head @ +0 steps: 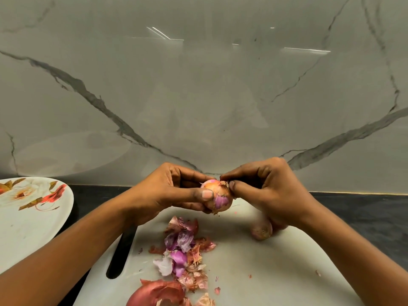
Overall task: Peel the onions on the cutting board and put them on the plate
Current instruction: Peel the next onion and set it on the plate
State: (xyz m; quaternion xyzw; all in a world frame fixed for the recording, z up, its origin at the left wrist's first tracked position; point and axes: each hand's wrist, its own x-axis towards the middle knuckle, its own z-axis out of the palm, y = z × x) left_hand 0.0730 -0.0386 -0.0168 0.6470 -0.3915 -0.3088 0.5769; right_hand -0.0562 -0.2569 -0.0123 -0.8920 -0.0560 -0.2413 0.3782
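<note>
White plate (26,228) with red flowers; purple, perhaps pinkish, peels (181,252).

A small onion (218,197), partly peeled with purple flesh showing between patches of orange-brown skin, is held above the far edge of the white cutting board (265,272). The left hand (167,191) grips it and the right hand (269,191) pinches its dry tip. A second onion (261,231), in brownish skin, lies on the board near its far right corner. The flowered white plate (28,228) sits at the left of the counter (364,208), just beside the board.
</note>
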